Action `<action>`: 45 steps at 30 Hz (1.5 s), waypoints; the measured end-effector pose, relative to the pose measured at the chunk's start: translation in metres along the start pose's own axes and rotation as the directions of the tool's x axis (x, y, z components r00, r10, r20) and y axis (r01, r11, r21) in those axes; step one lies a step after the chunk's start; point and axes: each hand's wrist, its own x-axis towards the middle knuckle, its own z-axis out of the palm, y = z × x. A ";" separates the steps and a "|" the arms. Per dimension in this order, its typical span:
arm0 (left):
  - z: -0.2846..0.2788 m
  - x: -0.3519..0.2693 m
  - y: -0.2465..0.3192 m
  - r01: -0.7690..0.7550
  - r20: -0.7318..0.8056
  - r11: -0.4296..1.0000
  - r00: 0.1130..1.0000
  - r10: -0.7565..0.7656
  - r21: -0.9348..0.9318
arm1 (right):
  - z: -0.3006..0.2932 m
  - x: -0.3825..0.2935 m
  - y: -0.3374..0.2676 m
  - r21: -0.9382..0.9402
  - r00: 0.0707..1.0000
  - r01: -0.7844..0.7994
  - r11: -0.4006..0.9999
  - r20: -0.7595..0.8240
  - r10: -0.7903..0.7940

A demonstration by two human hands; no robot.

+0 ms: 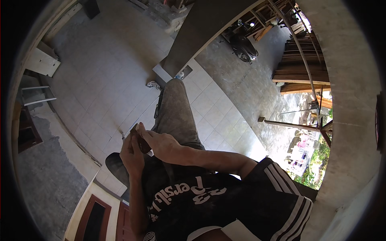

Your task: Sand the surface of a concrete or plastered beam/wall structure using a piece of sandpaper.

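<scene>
A small brown object [144, 145] is held up in front of my lap, between both hands. Its kind and material cannot be told, since fingers cover much of it. My left hand [132, 156] wraps it from the left side, fingers pointing up. From the right, my right hand [161, 145] grips its upper part, with the thumb and fingertips near its dark top end. Just beyond the hands is my knee in worn grey-brown trousers [178, 111]. Below them is my black shirt [217, 208], which bears writing.
A dark pillar [196, 33] rises ahead from the tiled floor [99, 81]. Near its foot lies a crumpled cloth [153, 84]. A motor scooter [243, 46] and stacked wooden planks [301, 64] stand to the right. At left are a white cabinet [43, 62] and a wall with peeling plaster [48, 150].
</scene>
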 end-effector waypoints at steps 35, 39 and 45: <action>0.005 -0.014 0.010 -0.017 0.024 0.988 1.000 0.013 0.153 | 0.011 -0.003 0.008 -0.058 0.995 0.088 0.994 -0.038 -0.090; 0.002 -0.017 0.005 -0.080 0.041 0.981 0.996 0.074 0.177 | 0.006 -0.005 0.001 -0.091 0.995 0.073 0.993 -0.060 -0.079; 0.000 -0.008 0.006 -0.059 -0.002 0.992 0.998 0.059 0.115 | 0.007 -0.004 -0.003 -0.056 0.997 0.041 0.998 -0.058 -0.044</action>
